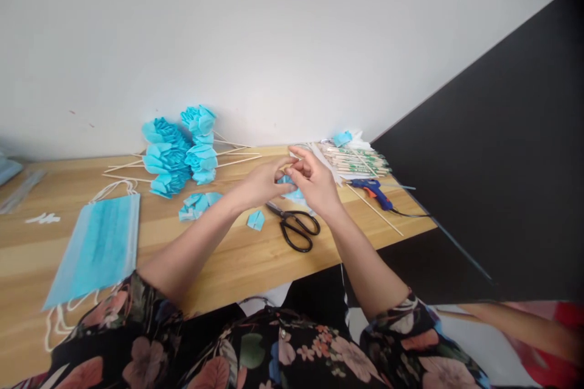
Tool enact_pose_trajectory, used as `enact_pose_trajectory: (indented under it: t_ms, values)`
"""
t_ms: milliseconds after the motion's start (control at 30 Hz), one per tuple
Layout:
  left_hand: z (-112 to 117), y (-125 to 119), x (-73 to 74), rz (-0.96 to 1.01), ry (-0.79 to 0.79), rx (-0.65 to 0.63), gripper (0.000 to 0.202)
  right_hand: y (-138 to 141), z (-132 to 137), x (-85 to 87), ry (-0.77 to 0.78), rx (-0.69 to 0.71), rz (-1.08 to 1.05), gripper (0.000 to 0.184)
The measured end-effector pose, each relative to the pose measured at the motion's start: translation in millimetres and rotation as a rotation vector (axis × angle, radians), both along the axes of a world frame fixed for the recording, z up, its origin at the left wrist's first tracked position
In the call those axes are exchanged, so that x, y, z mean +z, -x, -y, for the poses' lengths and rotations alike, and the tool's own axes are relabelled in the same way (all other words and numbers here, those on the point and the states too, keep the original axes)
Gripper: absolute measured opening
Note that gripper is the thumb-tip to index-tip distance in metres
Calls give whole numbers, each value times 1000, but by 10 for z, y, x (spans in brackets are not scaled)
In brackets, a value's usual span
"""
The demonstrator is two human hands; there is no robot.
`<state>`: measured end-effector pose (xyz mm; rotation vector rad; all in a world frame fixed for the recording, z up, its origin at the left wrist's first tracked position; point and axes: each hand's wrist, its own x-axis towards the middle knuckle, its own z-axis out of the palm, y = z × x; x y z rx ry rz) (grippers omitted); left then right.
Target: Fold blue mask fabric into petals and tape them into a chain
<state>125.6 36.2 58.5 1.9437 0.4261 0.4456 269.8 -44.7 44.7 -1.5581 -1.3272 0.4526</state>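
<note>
My left hand (266,183) and my right hand (316,185) meet over the middle of the table, fingers bent and fingertips close together. Both are closed in a pinch, but what lies between the fingertips is too small or hidden to make out. Light blue fabric (296,194) shows between and just below the hands; I cannot tell whether it is held or lies on the table. Nearer me are black-handled scissors (298,228) and a small folded blue piece (256,220). A pile of cut blue pieces (197,205) lies beside my left wrist.
Blue fabric flowers (168,158) on thin sticks stand against the wall. Flat blue face masks (98,243) lie at left, near white scraps (43,218). At right are a bundle of wooden sticks (353,161), a blue glue gun (371,190) with its cord, and a loose stick (376,211).
</note>
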Motion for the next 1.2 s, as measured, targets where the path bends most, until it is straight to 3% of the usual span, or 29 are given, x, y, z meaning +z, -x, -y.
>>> enact_pose_trajectory:
  t_ms: [67, 200, 400, 533, 700, 833, 900, 1033, 1100, 1200]
  values:
    - [-19, 15, -52, 16, 125, 39, 57, -48, 11, 31, 40, 57, -115, 49]
    - [-95, 186, -137, 35, 225, 190, 55, -213, 119, 29, 216, 205, -381, 58]
    - [-115, 392, -275, 85, 289, 311, 58, -264, 204, -327, 230, 202, -551, 53]
    - [-98, 439, -289, -11, 290, 276, 49, -185, 224, -401, 200, 97, -467, 36]
    - [3, 369, -323, -89, 215, 122, 38, -110, 322, -353, 221, 150, -394, 30]
    - [212, 296, -445, -99, 315, 80, 27, 3, 486, -420, 207, 148, -237, 24]
    - [339, 312, -489, -95, 404, 116, 23, 83, 607, -487, 134, 128, -95, 17]
    - [540, 419, -517, -160, 576, 124, 15, 219, 860, -691, -179, 129, 211, 8]
    - [591, 477, -526, -183, 642, 147, 14, 255, 962, -810, -284, 146, 255, 12]
    - [626, 536, -547, -199, 673, 201, 14, 289, 1080, -926, -321, 149, 201, 15]
